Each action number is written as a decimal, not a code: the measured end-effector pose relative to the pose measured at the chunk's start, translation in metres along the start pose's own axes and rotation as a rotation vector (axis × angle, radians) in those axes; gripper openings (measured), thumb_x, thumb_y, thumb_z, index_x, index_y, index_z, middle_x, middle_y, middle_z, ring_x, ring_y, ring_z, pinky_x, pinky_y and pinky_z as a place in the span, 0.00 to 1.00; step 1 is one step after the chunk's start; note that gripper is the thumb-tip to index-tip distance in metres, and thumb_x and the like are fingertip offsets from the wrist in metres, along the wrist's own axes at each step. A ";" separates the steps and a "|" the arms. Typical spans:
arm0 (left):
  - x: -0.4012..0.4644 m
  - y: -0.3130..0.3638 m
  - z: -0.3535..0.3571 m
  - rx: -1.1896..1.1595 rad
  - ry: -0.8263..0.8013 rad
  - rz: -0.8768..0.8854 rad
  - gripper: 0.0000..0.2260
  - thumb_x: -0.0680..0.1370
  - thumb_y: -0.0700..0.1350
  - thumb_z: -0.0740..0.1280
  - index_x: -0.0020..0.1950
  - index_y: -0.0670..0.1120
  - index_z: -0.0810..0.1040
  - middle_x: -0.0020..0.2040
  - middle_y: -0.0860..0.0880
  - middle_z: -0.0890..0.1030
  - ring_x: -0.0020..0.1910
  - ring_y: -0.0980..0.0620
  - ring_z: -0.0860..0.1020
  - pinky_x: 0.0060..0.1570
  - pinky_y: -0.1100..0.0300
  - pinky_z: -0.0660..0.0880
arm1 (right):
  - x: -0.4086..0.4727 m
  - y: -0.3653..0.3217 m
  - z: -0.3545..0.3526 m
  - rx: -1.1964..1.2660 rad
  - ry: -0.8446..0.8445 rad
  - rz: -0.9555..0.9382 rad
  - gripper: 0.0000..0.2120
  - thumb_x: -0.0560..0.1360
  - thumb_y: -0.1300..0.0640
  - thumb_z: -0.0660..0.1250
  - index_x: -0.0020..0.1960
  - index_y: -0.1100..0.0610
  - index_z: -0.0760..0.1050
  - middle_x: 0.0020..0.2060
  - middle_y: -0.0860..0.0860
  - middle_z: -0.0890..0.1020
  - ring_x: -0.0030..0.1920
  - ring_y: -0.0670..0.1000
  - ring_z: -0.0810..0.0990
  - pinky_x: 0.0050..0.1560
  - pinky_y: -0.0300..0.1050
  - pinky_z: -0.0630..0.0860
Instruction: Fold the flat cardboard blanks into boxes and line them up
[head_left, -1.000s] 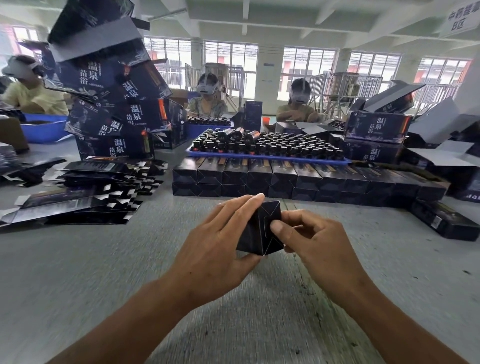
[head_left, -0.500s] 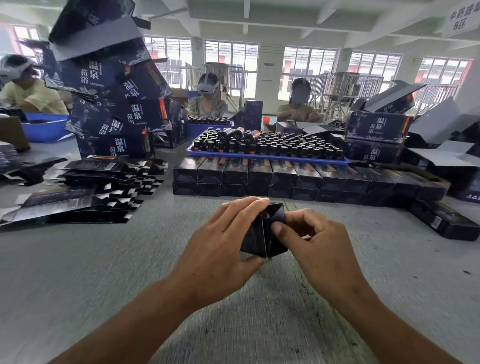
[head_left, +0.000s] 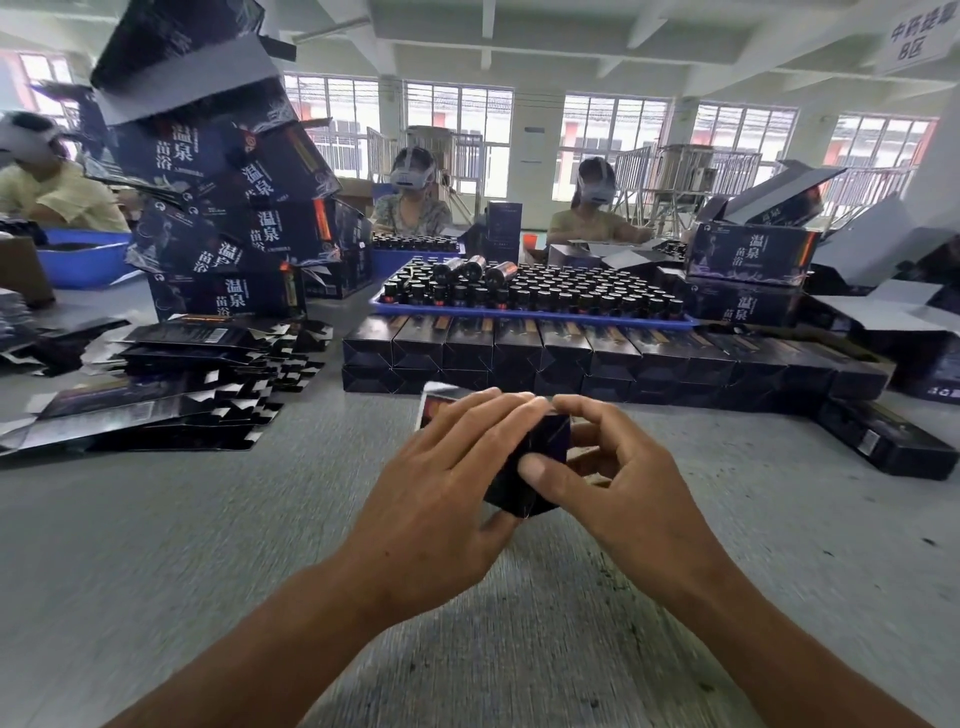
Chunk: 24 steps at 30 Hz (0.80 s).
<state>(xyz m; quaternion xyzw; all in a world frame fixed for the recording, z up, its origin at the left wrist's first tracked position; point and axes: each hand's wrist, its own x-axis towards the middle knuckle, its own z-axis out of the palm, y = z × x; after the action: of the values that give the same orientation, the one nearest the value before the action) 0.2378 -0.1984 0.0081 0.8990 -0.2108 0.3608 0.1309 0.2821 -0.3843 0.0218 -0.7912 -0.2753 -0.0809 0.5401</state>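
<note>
Grey worktop (head_left: 156, 545): left hand (head_left: 441, 499) grips box (head_left: 540, 467) to steady it; right hand (head_left: 613, 483) pinches it, thumb pressing end flap shut.

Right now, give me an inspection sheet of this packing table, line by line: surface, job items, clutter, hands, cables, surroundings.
Surface: grey table, scuffed and marked.
Job's things: a dark box held above the table, its end toward the camera; flat blanks stacked at left; finished boxes lined up in two layers behind.
Clutter: a blue tray of bottles behind the row; big printed cartons piled at left; one loose box at right.
Grippers: left hand holds the box, fingers over its top; right hand pinches its end, thumb on the end face.
Cables: nothing seen.
Surroundings: three seated workers wearing headsets, barred windows, a wall sign.
</note>
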 end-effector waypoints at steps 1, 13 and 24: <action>0.000 0.000 0.002 0.003 -0.017 0.021 0.38 0.74 0.46 0.72 0.81 0.50 0.57 0.79 0.55 0.63 0.79 0.55 0.58 0.75 0.55 0.61 | -0.001 0.001 0.001 -0.016 -0.014 0.017 0.32 0.66 0.30 0.72 0.67 0.36 0.69 0.53 0.36 0.80 0.51 0.38 0.82 0.46 0.35 0.81; 0.008 -0.012 -0.006 -0.575 0.246 -0.777 0.34 0.76 0.60 0.68 0.79 0.55 0.61 0.70 0.56 0.72 0.65 0.60 0.72 0.64 0.56 0.71 | 0.012 0.017 -0.003 0.339 -0.073 0.300 0.27 0.59 0.55 0.74 0.58 0.50 0.75 0.43 0.46 0.86 0.46 0.50 0.86 0.46 0.44 0.83; 0.008 -0.015 -0.013 -0.993 0.070 -0.740 0.18 0.74 0.49 0.75 0.63 0.58 0.79 0.57 0.57 0.85 0.57 0.57 0.83 0.60 0.50 0.77 | 0.008 0.020 -0.001 0.184 -0.110 0.227 0.25 0.69 0.45 0.77 0.64 0.45 0.76 0.53 0.36 0.84 0.53 0.34 0.82 0.47 0.32 0.79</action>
<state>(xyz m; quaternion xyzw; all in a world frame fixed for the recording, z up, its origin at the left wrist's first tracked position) 0.2426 -0.1822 0.0217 0.7319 -0.0235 0.1797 0.6569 0.2997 -0.3876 0.0097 -0.7675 -0.2197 0.0497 0.6002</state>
